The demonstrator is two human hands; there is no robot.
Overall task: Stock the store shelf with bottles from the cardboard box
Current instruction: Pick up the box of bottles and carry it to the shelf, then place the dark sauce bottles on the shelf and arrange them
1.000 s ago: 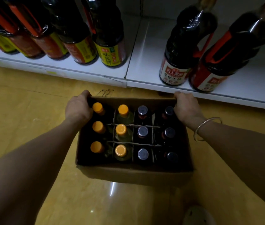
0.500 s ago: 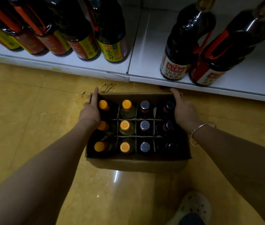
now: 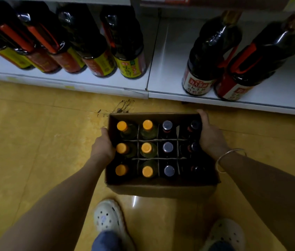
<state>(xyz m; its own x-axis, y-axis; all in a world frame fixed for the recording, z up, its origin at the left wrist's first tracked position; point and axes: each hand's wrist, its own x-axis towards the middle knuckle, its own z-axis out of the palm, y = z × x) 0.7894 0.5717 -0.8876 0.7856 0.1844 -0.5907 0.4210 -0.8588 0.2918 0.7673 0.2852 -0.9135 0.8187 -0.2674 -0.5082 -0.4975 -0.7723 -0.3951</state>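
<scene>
Far off to the left of my left hand (image 3: 103, 148), up on the white shelf (image 3: 70, 80), I see a row of big dark bottles with yellow and red labels (image 3: 96, 51). They lean in the wide view.

My left hand is curled over the left wall of the cardboard box (image 3: 159, 187), so that grip is closed on the box. The thumb is outside the wall; I cannot see the fingers well.

Just right of that hand, inside the box, stand six bottles with orange caps (image 3: 146, 148), in two rows. Next to them, nearer my right hand (image 3: 210, 136), stand bottles with silver caps (image 3: 168, 147), and then dark bottles (image 3: 194, 146) that are hard to make out. Thin card walls keep each bottle in its own little space.

My right hand is curled over the right wall of the box near the far corner, so this grip is closed on the box too. A thin bangle (image 3: 228, 158) is on that wrist.

Above my right hand, on the shelf, stand two big dark bottles with red and white labels (image 3: 213, 57).

Below my hands are two pale shoes with holes (image 3: 108, 217) on the yellow floor (image 3: 25, 142).
</scene>
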